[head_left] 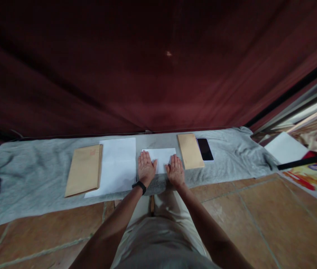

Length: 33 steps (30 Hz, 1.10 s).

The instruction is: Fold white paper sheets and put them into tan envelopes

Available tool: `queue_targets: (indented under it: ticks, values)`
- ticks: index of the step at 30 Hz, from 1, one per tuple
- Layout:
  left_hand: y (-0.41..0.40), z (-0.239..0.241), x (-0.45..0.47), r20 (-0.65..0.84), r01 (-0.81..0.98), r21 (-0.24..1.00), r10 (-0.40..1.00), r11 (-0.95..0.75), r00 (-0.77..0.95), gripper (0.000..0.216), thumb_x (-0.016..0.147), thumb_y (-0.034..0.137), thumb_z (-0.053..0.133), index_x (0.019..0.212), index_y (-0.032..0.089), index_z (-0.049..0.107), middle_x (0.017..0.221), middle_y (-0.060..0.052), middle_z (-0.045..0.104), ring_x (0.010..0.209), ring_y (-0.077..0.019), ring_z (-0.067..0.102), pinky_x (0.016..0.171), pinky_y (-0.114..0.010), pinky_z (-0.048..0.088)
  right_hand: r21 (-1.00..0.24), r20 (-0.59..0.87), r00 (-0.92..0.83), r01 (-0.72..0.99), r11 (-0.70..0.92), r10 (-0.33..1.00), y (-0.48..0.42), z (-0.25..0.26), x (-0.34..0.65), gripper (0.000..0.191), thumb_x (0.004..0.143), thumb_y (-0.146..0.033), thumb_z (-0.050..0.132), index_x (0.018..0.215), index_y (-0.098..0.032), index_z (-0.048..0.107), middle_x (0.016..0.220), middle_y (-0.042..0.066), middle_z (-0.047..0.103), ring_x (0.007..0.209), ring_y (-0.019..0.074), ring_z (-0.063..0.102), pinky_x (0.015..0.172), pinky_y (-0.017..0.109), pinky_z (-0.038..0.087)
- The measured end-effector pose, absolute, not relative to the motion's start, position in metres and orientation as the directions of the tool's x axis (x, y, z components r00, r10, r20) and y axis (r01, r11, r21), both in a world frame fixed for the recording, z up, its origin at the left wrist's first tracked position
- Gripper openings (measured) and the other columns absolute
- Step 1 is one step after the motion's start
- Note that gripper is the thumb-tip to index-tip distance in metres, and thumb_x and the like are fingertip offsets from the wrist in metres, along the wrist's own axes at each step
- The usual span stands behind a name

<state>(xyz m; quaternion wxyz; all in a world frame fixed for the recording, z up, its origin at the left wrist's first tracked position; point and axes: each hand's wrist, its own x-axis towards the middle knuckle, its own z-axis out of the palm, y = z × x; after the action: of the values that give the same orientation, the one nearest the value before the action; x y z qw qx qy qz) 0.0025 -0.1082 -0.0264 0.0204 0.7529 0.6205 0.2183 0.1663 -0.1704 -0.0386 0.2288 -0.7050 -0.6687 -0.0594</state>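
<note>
A small white sheet of paper [161, 156], possibly folded, lies flat on the grey cloth in front of me. My left hand [146, 166] rests palm down over its left end, fingers stretched out and a dark band on the wrist. Over the right end lies my right hand [175, 170], also flat with its fingers extended. Larger white sheets [117, 164] are just left of my left hand, partly under a stack of brown envelopes [84, 168]. To the right of my right hand is another brown envelope [191, 151].
A dark-screened phone [204, 149] sits beside the right envelope. The grey cloth [231, 157] covers a long narrow surface against a dark red curtain-like backdrop [158, 82]. At far right are a white sheet [286, 148] and a colourful printed package [315, 177]. Brown tiles [245, 216] form the floor.
</note>
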Motion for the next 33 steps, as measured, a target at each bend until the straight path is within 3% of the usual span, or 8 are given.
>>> queue_targets:
  ticks: [8,17,24,28,33]
  values:
    - [-0.108,-0.028,0.003,0.311,0.91,0.339,0.941,-0.24,0.133,0.073,0.103,0.046,0.036,0.154,-0.005,0.032,0.163,-0.029,0.027,0.155,-0.0364,0.022,0.124,-0.057,0.025,-0.251,0.395,0.147,0.967,-0.047,0.907,-0.203,-0.038,0.163,0.066,0.108,-0.041,0.034,0.16,-0.002,0.026,0.158,0.027,0.039,0.15,0.0348,0.036,0.118,0.053,0.035]
    - [-0.108,-0.026,0.003,0.277,0.918,0.326,0.951,-0.227,0.138,0.073,0.102,0.045,0.039,0.155,-0.004,0.031,0.164,-0.028,0.026,0.156,-0.0354,0.021,0.126,-0.055,0.023,-0.205,0.273,0.143,0.975,-0.088,0.951,-0.246,-0.032,0.169,0.073,0.107,-0.051,0.031,0.157,0.002,0.032,0.16,0.028,0.036,0.151,0.0375,0.032,0.12,0.053,0.032]
    - [-0.109,-0.019,0.002,0.256,0.921,0.304,0.952,-0.242,0.166,0.071,0.103,0.043,0.038,0.155,-0.004,0.031,0.164,-0.028,0.025,0.156,-0.0352,0.021,0.126,-0.054,0.022,-0.255,0.291,0.136,0.965,-0.06,0.947,-0.253,-0.024,0.173,0.071,0.108,-0.05,0.029,0.161,-0.003,0.024,0.162,0.025,0.034,0.153,0.035,0.03,0.12,0.053,0.031]
    - [-0.113,-0.012,0.001,0.249,0.903,0.271,0.93,-0.334,0.27,0.065,0.103,0.039,0.037,0.156,0.002,0.033,0.166,-0.023,0.027,0.157,-0.0325,0.019,0.127,-0.055,0.019,-0.267,0.281,-0.003,0.96,0.081,0.96,-0.245,-0.018,0.167,0.064,0.109,-0.043,0.031,0.163,-0.01,0.022,0.166,0.019,0.03,0.155,0.03,0.027,0.121,0.051,0.03]
    - [-0.128,-0.003,0.001,0.196,0.751,0.253,0.792,-0.61,0.578,0.055,0.103,0.034,0.04,0.153,0.014,0.043,0.165,-0.011,0.035,0.156,-0.0275,0.023,0.128,-0.051,0.019,-0.246,0.24,-0.079,0.959,0.14,0.968,-0.241,-0.018,0.162,0.055,0.108,-0.036,0.035,0.159,-0.014,0.035,0.163,0.015,0.037,0.154,0.0287,0.028,0.122,0.05,0.029]
